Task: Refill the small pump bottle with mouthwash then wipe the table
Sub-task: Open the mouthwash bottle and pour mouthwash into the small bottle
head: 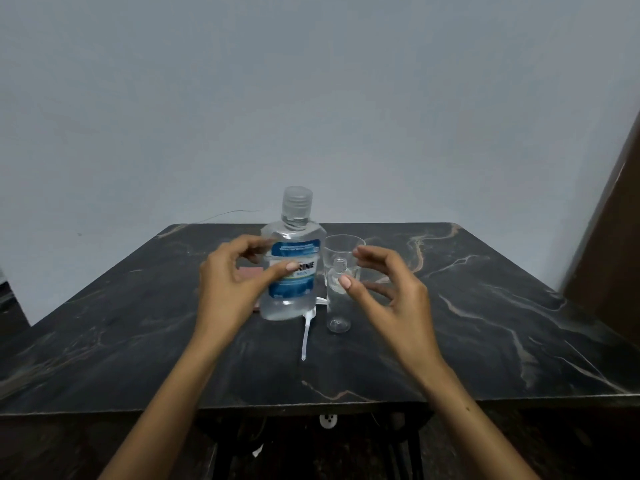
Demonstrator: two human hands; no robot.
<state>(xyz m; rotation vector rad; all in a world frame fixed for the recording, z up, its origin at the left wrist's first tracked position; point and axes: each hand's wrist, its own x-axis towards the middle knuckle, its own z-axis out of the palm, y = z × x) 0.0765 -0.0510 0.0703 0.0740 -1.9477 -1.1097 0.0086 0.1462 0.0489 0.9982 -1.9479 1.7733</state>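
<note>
1. One small pump bottle (338, 299) stands upright near the middle of the table (485, 323), long axis vertical, open neck pointing straight up, pump off.
2. Its white pump (305, 336) lies flat on the tabletop just to the left, dip tube pointing toward the near edge, head tucked behind the big bottle's base.
3. Mouthwash bottle (292, 271) is upright too, clear cap on top, blue label facing the camera, just left of the small bottle.
4. A clear glass (344, 252) stands right behind the small bottle.
5. Left hand (232, 282) is curled around the mouthwash bottle's left side, thumb across the label, fingers touching its shoulder; a loose hold.
6. Right hand (388, 289) hovers beside the small bottle, fingers spread wide and curved, thumb tip in front of its shoulder, holding nothing.
7. Something reddish (250, 271) peeks out behind the left hand, too hidden to identify.
</note>
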